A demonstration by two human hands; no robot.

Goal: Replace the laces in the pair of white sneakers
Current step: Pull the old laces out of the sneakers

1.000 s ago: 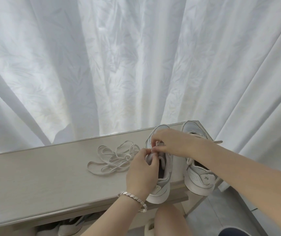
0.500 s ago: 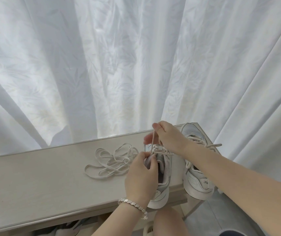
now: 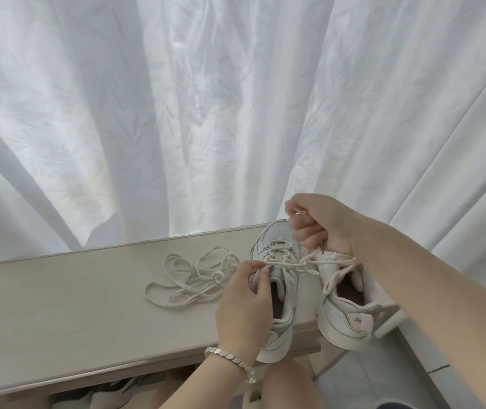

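On the pale bench [image 3: 59,305], lace [image 3: 289,264] taut between pinching left grip [image 3: 244,302] at the sneaker [image 3: 290,293] and fisted right grip [image 3: 321,222] above.

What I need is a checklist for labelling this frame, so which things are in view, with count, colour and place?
sneakers: 2, white, side by side at the right end of the bench, heels over its near edge
threaded lace: 1, cream, through one sneaker's eyelets, pulled taut across it
loose laces: one tangle, cream, on the bench left of the sneakers
bench: 1, pale wood, across the foreground
curtain: 1, white, leaf-patterned, behind the bench
stored shoes: count unclear, dark and white, under the bench
bracelet: 1, silver, left wrist
left hand: 1, pinches the threaded lace at the sneaker's tongue
right hand: 1, fingers curled round the lace's end, raised above the sneakers
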